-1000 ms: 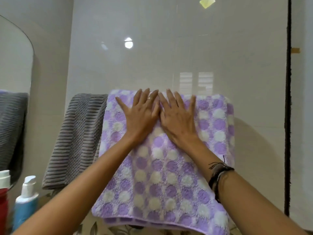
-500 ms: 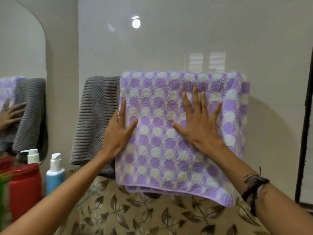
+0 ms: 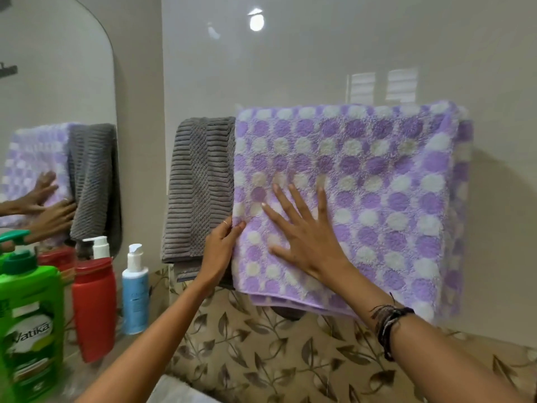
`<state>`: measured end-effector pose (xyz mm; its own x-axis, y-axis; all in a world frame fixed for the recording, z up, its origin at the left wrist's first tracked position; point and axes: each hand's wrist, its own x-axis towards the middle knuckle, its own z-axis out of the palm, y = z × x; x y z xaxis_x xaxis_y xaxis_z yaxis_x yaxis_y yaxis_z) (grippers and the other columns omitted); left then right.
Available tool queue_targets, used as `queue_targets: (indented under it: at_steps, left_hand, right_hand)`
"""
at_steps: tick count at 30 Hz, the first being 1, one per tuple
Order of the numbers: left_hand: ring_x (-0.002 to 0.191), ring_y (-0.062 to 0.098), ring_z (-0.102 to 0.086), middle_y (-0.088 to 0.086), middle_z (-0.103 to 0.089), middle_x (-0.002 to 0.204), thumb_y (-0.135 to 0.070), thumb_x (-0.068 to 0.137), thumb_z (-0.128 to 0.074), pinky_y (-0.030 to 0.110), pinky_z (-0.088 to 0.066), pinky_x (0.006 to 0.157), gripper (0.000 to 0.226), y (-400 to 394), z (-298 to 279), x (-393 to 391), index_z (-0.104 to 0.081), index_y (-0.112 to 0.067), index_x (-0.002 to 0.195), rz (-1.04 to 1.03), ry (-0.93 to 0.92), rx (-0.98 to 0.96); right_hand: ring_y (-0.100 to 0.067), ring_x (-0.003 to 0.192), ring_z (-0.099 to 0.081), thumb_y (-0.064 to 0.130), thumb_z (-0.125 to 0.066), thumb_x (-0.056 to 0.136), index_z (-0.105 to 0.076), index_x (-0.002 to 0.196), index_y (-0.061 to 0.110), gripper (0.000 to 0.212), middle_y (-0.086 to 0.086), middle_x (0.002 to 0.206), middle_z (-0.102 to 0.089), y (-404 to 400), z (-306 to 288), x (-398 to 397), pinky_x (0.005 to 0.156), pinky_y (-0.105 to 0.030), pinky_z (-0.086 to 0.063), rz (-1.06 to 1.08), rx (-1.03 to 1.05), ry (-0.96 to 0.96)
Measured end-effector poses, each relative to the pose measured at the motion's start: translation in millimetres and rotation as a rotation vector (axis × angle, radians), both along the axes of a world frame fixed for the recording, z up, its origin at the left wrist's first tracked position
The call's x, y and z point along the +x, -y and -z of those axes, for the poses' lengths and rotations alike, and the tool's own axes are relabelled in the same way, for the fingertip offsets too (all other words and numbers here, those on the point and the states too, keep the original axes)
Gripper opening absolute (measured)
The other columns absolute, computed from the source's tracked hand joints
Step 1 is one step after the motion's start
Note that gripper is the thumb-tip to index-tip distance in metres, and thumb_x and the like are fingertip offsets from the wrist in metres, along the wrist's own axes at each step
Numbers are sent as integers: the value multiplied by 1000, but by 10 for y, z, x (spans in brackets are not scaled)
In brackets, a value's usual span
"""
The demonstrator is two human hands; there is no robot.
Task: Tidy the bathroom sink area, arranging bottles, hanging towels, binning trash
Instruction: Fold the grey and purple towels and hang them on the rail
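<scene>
A purple towel with white dots [image 3: 386,181] hangs folded on the wall, its rail hidden beneath it. Beside it on the left hangs a grey ribbed towel [image 3: 200,184]. My left hand [image 3: 219,251] pinches the purple towel's left edge between thumb and fingers. My right hand [image 3: 302,234] lies flat on the towel's lower left face, fingers spread. At the left stand a green Vatika bottle [image 3: 29,321], a red bottle [image 3: 94,303] and a blue pump bottle [image 3: 134,292].
An arched mirror [image 3: 58,97] on the left wall reflects both towels and my hands. Leaf-patterned tiles [image 3: 261,350] run below the towels. The glossy beige wall [image 3: 319,53] rises above them.
My left hand slid down the purple towel's left side and now pinches its edge. My right hand moved left and down across the towel. The view shifted, bringing more bottles into sight.
</scene>
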<state>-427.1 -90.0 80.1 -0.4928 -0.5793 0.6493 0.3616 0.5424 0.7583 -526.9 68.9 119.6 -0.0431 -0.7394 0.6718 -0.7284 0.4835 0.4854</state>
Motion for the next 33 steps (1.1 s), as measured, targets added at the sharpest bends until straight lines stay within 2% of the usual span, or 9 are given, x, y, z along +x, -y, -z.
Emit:
queue_targets:
  at_steps: [4, 9, 10, 12, 15, 18, 23, 29, 33]
  left_hand:
    - [76, -2, -66, -14, -70, 85, -28, 93, -53, 22, -54, 66, 12, -72, 79, 21, -63, -33, 88, -44, 13, -25]
    - [69, 15, -61, 3, -65, 75, -28, 89, -60, 32, -49, 62, 22, -77, 399, 186, -59, -9, 78, -47, 124, 70]
    - [67, 15, -62, 4, -66, 75, -27, 87, -62, 29, -51, 61, 21, -82, 447, 243, -61, -8, 80, -56, 135, 80]
    - [63, 11, -63, 3, -67, 73, -24, 87, -62, 17, -51, 55, 13, -122, 544, 370, -62, -14, 79, -85, 149, 81]
    - [57, 0, -60, -3, -66, 68, -18, 88, -60, 11, -47, 52, 14, -243, 701, 556, -62, -23, 75, -154, 182, 48]
    - [52, -1, -60, -7, -66, 59, -10, 89, -58, 13, -46, 49, 18, -400, 915, 701, -60, -19, 74, -185, 175, 155]
    - [53, 9, -63, -1, -68, 58, -8, 91, -52, 16, -48, 51, 20, -649, 1457, 938, -59, -15, 73, -221, 173, 444]
    - [58, 14, -65, -1, -70, 63, -20, 93, -53, 17, -49, 51, 19, -705, 2082, 1030, -62, -15, 76, -396, 222, 804]
    - [65, 15, -66, 5, -70, 75, -19, 92, -53, 19, -52, 55, 16, -575, 2439, 904, -63, -10, 83, -518, 272, 933]
  right_hand:
    - [-31, 146, -4, 63, -44, 84, -14, 149, 27, 80, -7, 159, -6, -65, 247, -13, 109, -68, 1, 15, 49, -42]
    - [-30, 146, 3, 58, -43, 85, -9, 150, 25, 80, -6, 159, -1, -71, 465, 15, 108, -68, 10, -25, 131, -19]
    - [-29, 146, -1, 56, -43, 86, -13, 150, 24, 77, -7, 159, -5, -51, 503, 47, 108, -68, 8, -37, 150, -21]
    - [-25, 142, -27, 49, -48, 86, -36, 143, 19, 65, -9, 153, -30, -10, 571, 132, 110, -66, -12, -115, 148, -66]
    - [-23, 112, -62, 29, -56, 87, -63, 116, 12, 34, -9, 121, -65, 119, 713, 244, 100, -47, -46, -479, 57, -99]
    - [-22, 72, -65, 18, -55, 86, -69, 95, 12, 18, -4, 81, -70, 260, 866, 430, 66, -33, -52, -713, -14, 2]
    - [-23, 56, -64, 22, -53, 84, -66, 83, 14, 15, -3, 64, -67, 443, 1221, 670, 45, -32, -46, -804, 70, 402]
    - [-26, 72, -63, 27, -49, 89, -61, 99, 23, 16, -3, 75, -69, 714, 2134, 699, 66, -35, -49, -719, 329, 1095]
    - [-15, 68, -63, 22, -53, 90, -63, 96, 24, 12, -1, 76, -69, 1007, 2811, 674, 64, -33, -52, -679, 356, 1474]
